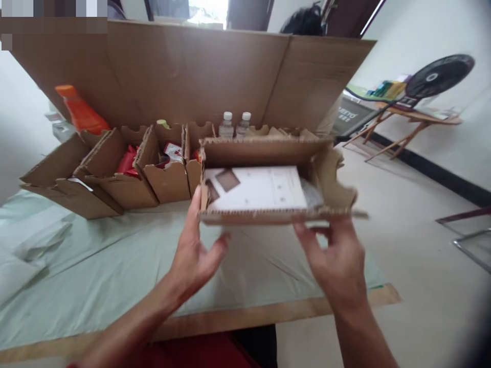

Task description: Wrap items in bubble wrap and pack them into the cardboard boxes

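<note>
Between my hands is an open-topped cardboard box (249,219), raised above the cloth and tipped so its inside faces me. A white carton (264,186) with brown squares lies in it, and clear plastic (311,194) shows at its right end. My left hand (195,253) holds the box's left end, fingers along the side, thumb below the front edge. My right hand (337,255) grips the lower right corner; some of its fingers are hidden beneath the box.
Several cardboard bins (169,179) stand in a row behind, with a red packet (128,161) in one. An orange bottle (82,115) and two clear bottles (226,127) rise there. A tall cardboard panel (192,76) backs them. Pale green cloth (134,260) covers the table; a fan (431,76) is right.
</note>
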### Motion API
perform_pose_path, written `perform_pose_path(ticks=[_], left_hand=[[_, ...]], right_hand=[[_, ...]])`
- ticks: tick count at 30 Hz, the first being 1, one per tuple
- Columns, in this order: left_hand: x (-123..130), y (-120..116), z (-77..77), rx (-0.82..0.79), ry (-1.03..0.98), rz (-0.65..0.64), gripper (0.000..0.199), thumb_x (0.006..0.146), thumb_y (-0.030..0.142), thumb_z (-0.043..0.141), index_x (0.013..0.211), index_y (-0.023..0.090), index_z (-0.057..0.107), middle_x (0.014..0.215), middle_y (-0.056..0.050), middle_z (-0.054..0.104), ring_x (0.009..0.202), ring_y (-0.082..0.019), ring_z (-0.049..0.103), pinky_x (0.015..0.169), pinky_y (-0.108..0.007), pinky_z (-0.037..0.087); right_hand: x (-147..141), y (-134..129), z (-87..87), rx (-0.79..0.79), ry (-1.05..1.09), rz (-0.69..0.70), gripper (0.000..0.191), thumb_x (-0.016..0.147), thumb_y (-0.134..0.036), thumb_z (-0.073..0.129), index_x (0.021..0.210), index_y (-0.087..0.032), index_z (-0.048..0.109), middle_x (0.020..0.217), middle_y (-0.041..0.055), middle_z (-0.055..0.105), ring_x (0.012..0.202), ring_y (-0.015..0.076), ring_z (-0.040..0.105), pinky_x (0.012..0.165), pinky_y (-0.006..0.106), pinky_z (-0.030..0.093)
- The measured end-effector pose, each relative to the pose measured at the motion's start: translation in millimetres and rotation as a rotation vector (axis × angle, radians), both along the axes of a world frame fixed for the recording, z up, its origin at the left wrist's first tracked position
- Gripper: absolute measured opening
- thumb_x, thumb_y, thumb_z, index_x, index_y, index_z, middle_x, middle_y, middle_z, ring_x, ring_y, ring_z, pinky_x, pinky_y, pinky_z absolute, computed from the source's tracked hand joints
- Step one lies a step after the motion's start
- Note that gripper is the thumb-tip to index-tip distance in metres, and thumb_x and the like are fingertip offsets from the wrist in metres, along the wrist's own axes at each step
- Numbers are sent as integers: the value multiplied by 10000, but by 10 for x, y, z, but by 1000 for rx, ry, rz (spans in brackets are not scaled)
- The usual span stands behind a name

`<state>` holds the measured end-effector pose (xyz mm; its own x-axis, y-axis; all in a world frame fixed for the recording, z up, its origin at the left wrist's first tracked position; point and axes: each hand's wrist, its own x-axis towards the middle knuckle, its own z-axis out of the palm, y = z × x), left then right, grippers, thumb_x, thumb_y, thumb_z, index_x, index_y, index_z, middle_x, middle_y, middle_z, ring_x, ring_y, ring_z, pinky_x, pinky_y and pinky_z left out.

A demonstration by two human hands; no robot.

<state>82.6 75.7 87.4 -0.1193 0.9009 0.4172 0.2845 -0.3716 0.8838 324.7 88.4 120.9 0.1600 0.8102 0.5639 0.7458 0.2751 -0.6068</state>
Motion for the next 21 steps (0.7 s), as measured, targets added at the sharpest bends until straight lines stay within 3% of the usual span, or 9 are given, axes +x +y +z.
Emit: perform_pose_path(ticks=[2,4,6,10,13,16,18,21], left_hand=[[-106,-365,-69,-132,12,87,824,880,265,669,1602,312,275,1640,-86,386,1533,-343,321,1264,-607,227],[-297,-685,-124,-191,-17,206,805,887,306,685,1596,318,305,1634,-75,400,1530,-350,326,1268,-613,217],[-484,-859,-154,-233,-42,275,797,887,342,702,1589,316,326,1620,-75,420,1520,-353,343,1273,-603,215],[-583,-805,-198,-249,-90,307,793,875,387,730,1571,298,360,1580,-99,468,1476,-358,416,1251,-586,289],[-423,-681,-241,-218,-88,247,822,875,387,720,1586,269,324,1581,-125,465,1477,-355,417,1234,-579,325],[-277,-670,-240,-182,-50,178,833,881,351,700,1602,254,294,1621,-130,412,1517,-350,352,1254,-589,271],[-284,-715,-176,-135,-13,185,820,869,312,713,1588,254,324,1627,-119,403,1533,-339,321,1274,-579,222],[-411,-710,35,14,13,286,785,865,249,722,1560,265,357,1608,-94,427,1540,-305,310,1295,-539,176]], right_hand=[[-93,-279,-204,3,-56,80,246,924,-455,634,960,-213,610,791,29,637,685,205,630,626,356,541],[-295,-446,-369,8,-61,180,245,946,-429,616,1042,-204,609,904,66,664,765,216,638,674,369,561],[-505,-468,-440,19,-56,243,303,968,-420,590,1158,-184,591,1036,114,674,841,229,645,686,370,569],[-603,-351,-391,40,-62,284,329,990,-396,561,1226,-168,567,1103,139,662,911,241,643,687,362,567],[-419,-382,-358,38,-56,236,282,969,-394,599,1158,-185,582,1007,94,647,830,218,621,702,373,566],[-270,-507,-352,36,-44,127,202,944,-377,638,1036,-206,581,871,37,599,772,207,595,737,404,556],[-292,-570,-317,65,-35,106,155,942,-352,636,981,-221,563,837,23,578,808,220,599,760,416,549],[-478,-521,-173,165,3,206,147,935,-335,641,996,-229,560,878,26,580,876,228,602,797,422,549]])
